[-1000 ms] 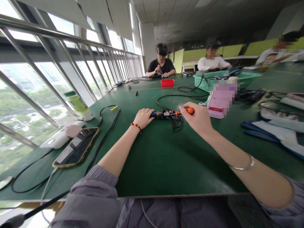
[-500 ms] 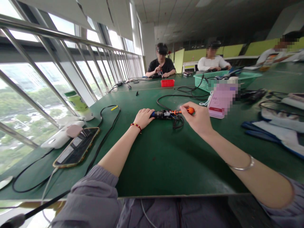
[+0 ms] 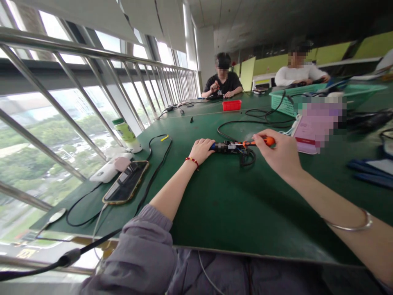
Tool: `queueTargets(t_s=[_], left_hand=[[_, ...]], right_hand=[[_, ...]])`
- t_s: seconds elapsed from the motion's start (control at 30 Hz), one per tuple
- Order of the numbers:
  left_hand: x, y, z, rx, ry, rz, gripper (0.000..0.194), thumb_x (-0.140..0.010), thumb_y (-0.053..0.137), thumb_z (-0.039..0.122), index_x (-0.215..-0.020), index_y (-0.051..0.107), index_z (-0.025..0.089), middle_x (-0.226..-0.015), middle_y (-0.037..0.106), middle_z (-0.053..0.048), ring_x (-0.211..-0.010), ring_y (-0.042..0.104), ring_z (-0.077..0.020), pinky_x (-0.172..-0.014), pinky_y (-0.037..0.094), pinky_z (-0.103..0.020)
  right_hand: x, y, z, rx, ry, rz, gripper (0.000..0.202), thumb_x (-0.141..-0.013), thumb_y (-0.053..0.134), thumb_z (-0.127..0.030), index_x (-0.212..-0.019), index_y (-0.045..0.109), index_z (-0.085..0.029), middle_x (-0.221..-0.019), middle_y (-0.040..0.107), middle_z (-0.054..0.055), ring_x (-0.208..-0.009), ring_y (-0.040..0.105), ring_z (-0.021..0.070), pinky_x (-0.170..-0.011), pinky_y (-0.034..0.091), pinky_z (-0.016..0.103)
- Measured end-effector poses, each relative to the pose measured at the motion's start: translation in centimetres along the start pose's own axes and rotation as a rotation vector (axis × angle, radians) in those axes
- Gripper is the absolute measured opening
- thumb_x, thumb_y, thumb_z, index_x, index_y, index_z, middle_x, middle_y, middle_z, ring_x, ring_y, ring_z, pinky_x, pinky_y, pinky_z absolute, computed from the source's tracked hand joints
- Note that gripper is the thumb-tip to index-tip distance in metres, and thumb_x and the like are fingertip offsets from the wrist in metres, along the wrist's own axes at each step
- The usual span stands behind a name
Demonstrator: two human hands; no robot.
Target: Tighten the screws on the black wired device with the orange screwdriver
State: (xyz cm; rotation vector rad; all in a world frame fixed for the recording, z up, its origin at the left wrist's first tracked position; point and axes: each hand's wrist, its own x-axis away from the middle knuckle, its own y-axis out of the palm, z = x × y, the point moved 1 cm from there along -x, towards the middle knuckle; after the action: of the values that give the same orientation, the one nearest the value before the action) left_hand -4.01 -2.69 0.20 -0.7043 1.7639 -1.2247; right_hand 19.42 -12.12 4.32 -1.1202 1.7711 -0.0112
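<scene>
A dark cylindrical tool (image 3: 223, 147) with a blue end and exposed inner parts lies on the green table. My left hand (image 3: 202, 151) is wrapped round its blue end. An orange-handled screwdriver (image 3: 267, 141) is pinched in my right hand (image 3: 281, 155), its shaft pointing left at the tool's open section. A black cable (image 3: 248, 163) lies coiled just below the tool's right end. The exact spot where the screwdriver tip touches is too small to make out.
Beyond the tool stand a red box (image 3: 232, 105) and a green basket (image 3: 281, 103). A pink box (image 3: 313, 131) and blue-white gloves (image 3: 373, 170) are to the right. Left are a phone (image 3: 125, 183), cables and a cup (image 3: 126, 135). Two people sit at the far side.
The whole view has shifted, so the table and its things appear further right. Both hands keep their hold, and the screwdriver stays at the tool.
</scene>
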Motion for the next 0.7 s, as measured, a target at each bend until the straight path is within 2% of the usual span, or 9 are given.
queueTargets(t_s=[0.27, 0.33, 0.43, 0.5, 0.7], left_hand=[[-0.06, -0.12, 0.12, -0.011, 0.011, 0.036, 0.034, -0.09, 0.055, 0.028, -0.123, 0.051, 0.021, -0.124, 0.059, -0.006, -0.112, 0.051, -0.022, -0.1, 0.036, -0.036], [-0.04, -0.15, 0.13, -0.01, 0.021, 0.052, 0.034, -0.089, 0.055, 0.027, -0.123, 0.052, 0.02, -0.123, 0.059, -0.006, -0.112, 0.051, -0.0222, -0.1, 0.036, -0.036], [0.04, -0.29, 0.18, -0.006, 0.036, 0.076, 0.033, -0.088, 0.056, 0.026, -0.121, 0.053, 0.02, -0.122, 0.06, -0.007, -0.111, 0.052, -0.0227, -0.099, 0.037, -0.036], [0.07, -0.39, 0.2, -0.005, 0.045, 0.092, 0.032, -0.088, 0.056, 0.025, -0.12, 0.053, 0.02, -0.121, 0.06, -0.007, -0.109, 0.053, -0.0231, -0.097, 0.038, -0.037], [-0.04, -0.36, 0.04, -0.022, 0.076, 0.134, 0.032, -0.086, 0.056, 0.021, -0.118, 0.055, 0.019, -0.118, 0.06, -0.008, -0.108, 0.053, -0.0243, -0.097, 0.038, -0.037]], right_hand=[[0.07, -0.03, 0.06, -0.004, 0.003, -0.009, 0.022, -0.083, 0.053, -0.037, -0.079, 0.066, -0.021, -0.068, 0.065, 0.003, -0.059, 0.057, 0.0167, -0.058, 0.041, 0.029], [0.0, -0.14, -0.04, -0.031, 0.0, 0.003, 0.019, -0.08, 0.055, -0.035, -0.086, 0.065, -0.021, -0.073, 0.066, 0.003, -0.056, 0.055, 0.0157, -0.056, 0.041, 0.029], [-0.14, -0.35, -0.34, -0.095, -0.06, 0.021, 0.028, -0.077, 0.057, -0.029, -0.103, 0.061, -0.021, -0.082, 0.066, 0.004, -0.058, 0.056, 0.0157, -0.058, 0.043, 0.03], [-0.21, -0.43, -0.51, -0.116, -0.106, 0.027, 0.031, -0.076, 0.057, -0.028, -0.106, 0.059, -0.021, -0.082, 0.065, 0.004, -0.064, 0.057, 0.0173, -0.063, 0.045, 0.03], [-0.13, -0.15, -0.39, -0.076, -0.08, -0.077, 0.016, -0.08, 0.055, -0.037, -0.082, 0.062, -0.022, -0.062, 0.061, 0.001, -0.064, 0.058, 0.019, -0.066, 0.044, 0.032]])
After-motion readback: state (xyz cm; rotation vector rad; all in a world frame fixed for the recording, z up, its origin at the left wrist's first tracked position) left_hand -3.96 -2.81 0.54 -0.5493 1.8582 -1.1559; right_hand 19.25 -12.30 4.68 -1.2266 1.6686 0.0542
